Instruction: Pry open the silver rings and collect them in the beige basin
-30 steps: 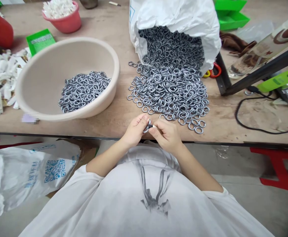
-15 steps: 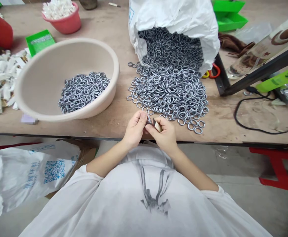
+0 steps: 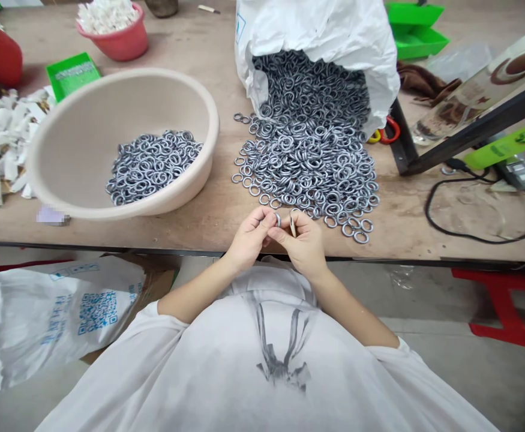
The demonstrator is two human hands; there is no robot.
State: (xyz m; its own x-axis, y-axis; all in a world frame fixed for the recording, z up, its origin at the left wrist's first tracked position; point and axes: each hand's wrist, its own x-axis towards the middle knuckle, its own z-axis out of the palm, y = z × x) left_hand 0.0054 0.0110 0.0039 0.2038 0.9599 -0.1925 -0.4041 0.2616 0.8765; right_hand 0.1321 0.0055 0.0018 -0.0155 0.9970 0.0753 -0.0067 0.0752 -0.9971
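Close together at the table's front edge, my two hands meet over one grey ring. My left hand pinches the ring between thumb and fingers. Curled closed, my right hand has its thumb and fingertips against the ring's right side. A small knife with a pale handle is tucked in the right fingers, mostly hidden by them. Just beyond the hands spreads a heap of similar rings, spilling from a white sack. Left of it stands a large beige basin with many rings inside.
White pieces lie at the far left, near a green tray and a pink bowl. On the right are a black metal bar, a black cable and scissors with a red handle.
The knife has tilted more upright in my right hand and moved slightly right, away from the ring. My left hand has shifted slightly right with the ring.
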